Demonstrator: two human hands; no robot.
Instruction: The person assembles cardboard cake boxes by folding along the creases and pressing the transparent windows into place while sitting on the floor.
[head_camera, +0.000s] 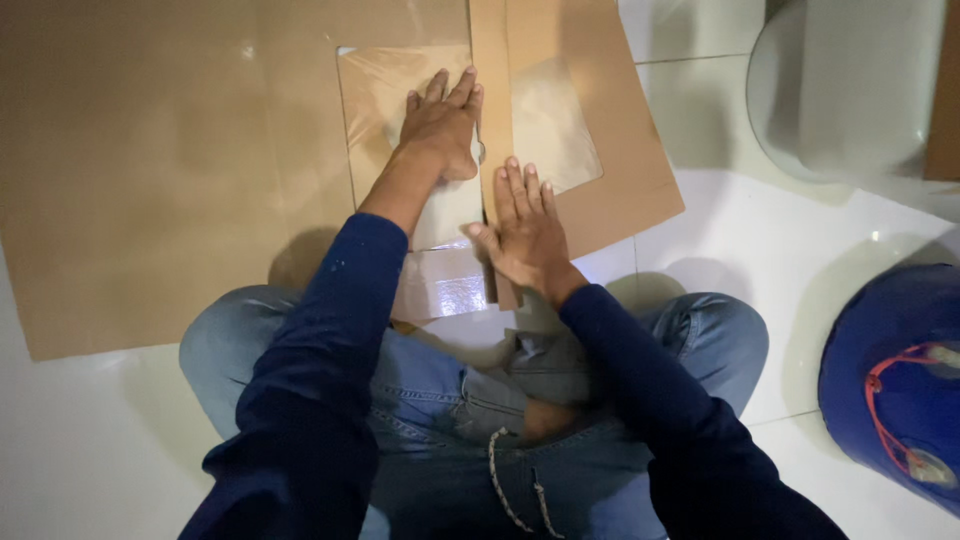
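Head view: a person sits cross-legged on a white tiled floor (760, 250), looking down at both hands; every place below is given relative to the large flat brown cardboard sheet (170, 180) lying on that floor.
Cardboard sheet: it has a rectangular window cut into it, covered by a clear glossy plastic film (385, 90) that catches the light.
Second piece: a smaller brown cardboard panel with its own clear window (590, 120) lies along the right edge of the large sheet, its left strip overlapping that edge.
Left hand (440, 125): palm down on the film over the large sheet's window, fingers stretched forward and close together, pressing flat and gripping nothing.
Right hand (525, 235): palm down on the near left strip of the smaller panel, just beside the large sheet's window, fingers slightly spread, thumb out to the side, holding nothing.
Step in hand: by the look of it, smoothing the film and holding the two pieces in register along their shared edge.
Next move calls for: steady downward pressure from both palms so neither piece slides, and an even sweep to keep the film from wrinkling.
Nearby: a blue rounded object with a red cord (895, 380) and a pale grey rounded container (850, 90) sit well apart to the right of the sheet.
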